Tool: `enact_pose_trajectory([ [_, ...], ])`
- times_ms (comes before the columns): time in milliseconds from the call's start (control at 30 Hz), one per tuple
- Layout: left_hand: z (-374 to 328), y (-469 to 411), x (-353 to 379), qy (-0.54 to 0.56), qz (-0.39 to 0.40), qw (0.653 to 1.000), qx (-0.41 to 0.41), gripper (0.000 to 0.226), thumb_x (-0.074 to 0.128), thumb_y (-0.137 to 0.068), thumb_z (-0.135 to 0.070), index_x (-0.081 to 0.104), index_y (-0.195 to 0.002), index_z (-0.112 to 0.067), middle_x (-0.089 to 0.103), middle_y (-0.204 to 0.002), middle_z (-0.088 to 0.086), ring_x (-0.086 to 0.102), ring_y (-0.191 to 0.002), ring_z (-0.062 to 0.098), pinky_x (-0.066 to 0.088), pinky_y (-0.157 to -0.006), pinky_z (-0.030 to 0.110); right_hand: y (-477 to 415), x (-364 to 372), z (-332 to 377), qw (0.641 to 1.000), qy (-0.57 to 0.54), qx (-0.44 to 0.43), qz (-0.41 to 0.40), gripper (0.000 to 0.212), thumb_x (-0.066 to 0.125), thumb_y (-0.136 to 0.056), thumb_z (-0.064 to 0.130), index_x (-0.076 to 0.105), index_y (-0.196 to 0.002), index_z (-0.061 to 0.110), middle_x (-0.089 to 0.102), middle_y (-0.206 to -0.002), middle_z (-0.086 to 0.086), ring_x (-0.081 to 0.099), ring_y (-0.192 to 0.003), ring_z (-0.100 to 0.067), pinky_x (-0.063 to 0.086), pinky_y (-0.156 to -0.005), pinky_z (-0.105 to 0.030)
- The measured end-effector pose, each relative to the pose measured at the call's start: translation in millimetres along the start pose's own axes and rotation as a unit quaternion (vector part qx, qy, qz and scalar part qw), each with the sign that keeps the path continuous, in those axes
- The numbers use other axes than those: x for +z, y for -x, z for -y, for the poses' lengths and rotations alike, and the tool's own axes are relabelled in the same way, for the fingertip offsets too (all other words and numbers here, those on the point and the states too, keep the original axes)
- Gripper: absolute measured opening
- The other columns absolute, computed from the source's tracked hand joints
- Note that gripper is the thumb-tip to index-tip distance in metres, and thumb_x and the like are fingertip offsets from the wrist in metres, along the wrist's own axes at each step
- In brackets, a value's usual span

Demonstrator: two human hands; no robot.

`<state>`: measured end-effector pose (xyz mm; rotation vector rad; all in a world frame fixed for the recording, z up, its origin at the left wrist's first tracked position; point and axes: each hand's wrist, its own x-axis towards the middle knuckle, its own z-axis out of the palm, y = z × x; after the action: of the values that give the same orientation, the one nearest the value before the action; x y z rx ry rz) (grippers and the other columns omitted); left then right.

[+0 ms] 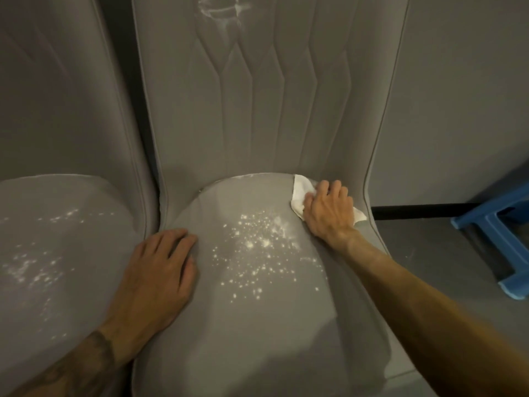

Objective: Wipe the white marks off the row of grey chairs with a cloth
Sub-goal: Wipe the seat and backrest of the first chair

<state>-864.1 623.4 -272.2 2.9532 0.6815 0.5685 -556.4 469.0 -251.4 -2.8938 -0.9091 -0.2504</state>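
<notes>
So the biggest thing in our view is the middle grey chair (243, 325), seat near us and its stitched backrest going up the far side. Just to the left of it sits the left grey chair (57, 124), the two almost touching at the seat edges. Off to the right, on the grey floor (429, 253), there's a blue plastic stool (498, 224), only partly in shot.

Our left hand (160, 270) lies flat on the left edge of the middle seat, fingers straight and relaxed, holding nothing. Our right hand (329, 210) reaches to the far right corner of that same seat, fingers curled down over the white cloth (300, 193) and pressing it onto the cushion right where the seat meets the backrest. Cloth corners stick out on both sides of the hand.

The white marks (257, 245) are a speckled patch in the middle of the seat, between our two hands and just near-left of the cloth. The left chair's seat has similar specks (34, 267), and there's a whitish smear (223, 10) high up on the middle backrest.
</notes>
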Motion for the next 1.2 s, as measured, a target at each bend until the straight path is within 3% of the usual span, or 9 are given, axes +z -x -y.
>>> enact_pose_trajectory([
  [133,3.3,-3.6,-3.0,0.013,0.003,1.000,-0.011,0.046,0.041,-0.098,-0.030,0.066,-0.130,-0.007,0.061,-0.131,0.011,0.058,-0.117,0.034,0.043,-0.100,0.047,1.5,-2.2,-10.7,0.989,-0.008,-0.137,0.048,0.039,0.027,-0.104,0.041,0.046,-0.123,0.012,0.049,-0.120,-0.014,0.048,-0.101,-0.030,0.041,-0.090,-0.041],
  [300,1.1,-2.2,-3.7,0.026,0.007,1.000,-0.016,0.044,0.041,-0.100,-0.030,0.064,-0.131,-0.009,0.059,-0.134,0.011,0.057,-0.121,0.034,0.043,-0.104,0.046,-6.8,-1.1,14.1,1.000,-0.009,0.023,0.001,0.036,0.033,-0.104,0.036,0.049,-0.119,0.007,0.051,-0.123,-0.020,0.049,-0.107,-0.037,0.041,-0.092,-0.048],
  [467,3.0,-1.7,-4.8,0.029,0.022,0.999,-0.033,0.044,0.040,-0.100,-0.033,0.062,-0.132,-0.012,0.057,-0.137,0.009,0.054,-0.126,0.033,0.042,-0.105,0.046,21.9,4.7,33.5,0.975,-0.075,-0.207,0.036,0.037,0.032,-0.105,0.040,0.049,-0.126,0.015,0.051,-0.117,-0.012,0.050,-0.100,-0.031,0.043,-0.091,-0.046],
  [600,1.4,0.2,-5.6,0.040,0.022,0.998,-0.034,0.042,0.041,-0.099,-0.033,0.063,-0.129,-0.012,0.057,-0.135,0.008,0.055,-0.124,0.031,0.041,-0.105,0.044,-7.6,-2.7,-5.2,0.999,-0.018,-0.028,0.022,0.037,0.035,-0.105,0.036,0.049,-0.122,0.007,0.050,-0.123,-0.020,0.049,-0.109,-0.039,0.040,-0.092,-0.048],
  [667,2.5,-0.9,-7.4,0.046,0.020,0.998,-0.038,0.041,0.041,-0.099,-0.033,0.063,-0.128,-0.013,0.057,-0.135,0.007,0.055,-0.123,0.030,0.041,-0.105,0.043,-6.4,-0.9,18.9,1.000,0.019,-0.007,0.008,0.038,0.030,-0.105,0.035,0.048,-0.120,0.005,0.051,-0.124,-0.020,0.049,-0.108,-0.037,0.040,-0.092,-0.047],
  [833,2.0,0.7,-10.6,0.051,0.026,0.997,-0.043,0.043,0.041,-0.099,-0.032,0.064,-0.129,-0.012,0.058,-0.135,0.008,0.056,-0.123,0.031,0.045,-0.104,0.046,38.4,3.6,53.1,0.965,-0.097,-0.243,0.033,0.033,0.031,-0.105,0.039,0.048,-0.121,0.016,0.050,-0.111,-0.008,0.047,-0.094,-0.026,0.042,-0.087,-0.043],
  [900,0.8,1.6,-10.7,0.051,0.028,0.997,-0.047,0.044,0.041,-0.099,-0.032,0.064,-0.129,-0.011,0.058,-0.135,0.008,0.056,-0.123,0.031,0.044,-0.104,0.046,25.3,-0.2,24.7,0.972,-0.093,-0.210,0.043,0.035,0.034,-0.106,0.037,0.049,-0.126,0.013,0.051,-0.115,-0.011,0.049,-0.099,-0.029,0.041,-0.090,-0.044],
  [1033,-0.5,-1.1,-12.4,0.053,0.034,0.997,-0.047,0.045,0.040,-0.098,-0.033,0.064,-0.130,-0.012,0.058,-0.136,0.008,0.055,-0.124,0.030,0.044,-0.105,0.046,0.5,-1.7,19.2,1.000,0.007,-0.027,0.009,0.037,0.031,-0.106,0.033,0.048,-0.123,0.006,0.052,-0.124,-0.020,0.048,-0.108,-0.036,0.037,-0.092,-0.044],
  [1200,0.8,-0.5,-12.3,0.059,0.037,0.996,-0.050,0.045,0.040,-0.098,-0.033,0.064,-0.130,-0.012,0.058,-0.136,0.008,0.055,-0.125,0.031,0.045,-0.104,0.047,40.4,6.2,65.4,0.970,-0.089,-0.225,0.021,0.034,0.031,-0.105,0.037,0.049,-0.120,0.013,0.051,-0.112,-0.010,0.047,-0.095,-0.028,0.042,-0.087,-0.044],
])
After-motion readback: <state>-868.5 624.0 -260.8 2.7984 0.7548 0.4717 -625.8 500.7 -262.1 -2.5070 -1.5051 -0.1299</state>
